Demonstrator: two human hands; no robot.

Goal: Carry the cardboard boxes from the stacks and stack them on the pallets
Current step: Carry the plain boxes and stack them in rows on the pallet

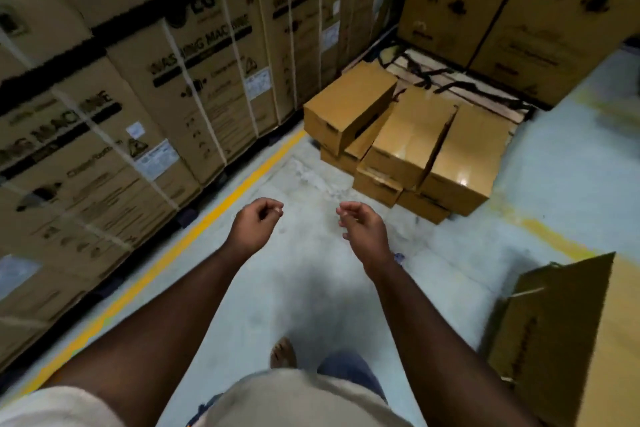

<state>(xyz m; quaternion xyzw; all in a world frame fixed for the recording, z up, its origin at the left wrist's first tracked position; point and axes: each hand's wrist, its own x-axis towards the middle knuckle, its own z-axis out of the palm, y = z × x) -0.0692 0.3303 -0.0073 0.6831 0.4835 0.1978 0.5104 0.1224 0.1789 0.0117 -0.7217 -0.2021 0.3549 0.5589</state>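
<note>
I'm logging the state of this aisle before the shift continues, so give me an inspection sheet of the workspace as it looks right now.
Surface: pale concrete floor, worn, with a yellow line along the left racks.
Job's things: small cardboard boxes piled unevenly on a wooden pallet; the top-left one sits tilted.
Clutter: an opened large carton at lower right.
Grips: left hand and right hand both held out, fingers loosely curled, holding nothing.
Cables: black straps lie across the pallet.
Surroundings: strapped washing machine cartons stacked on the left; tall cartons behind the pallet.
</note>
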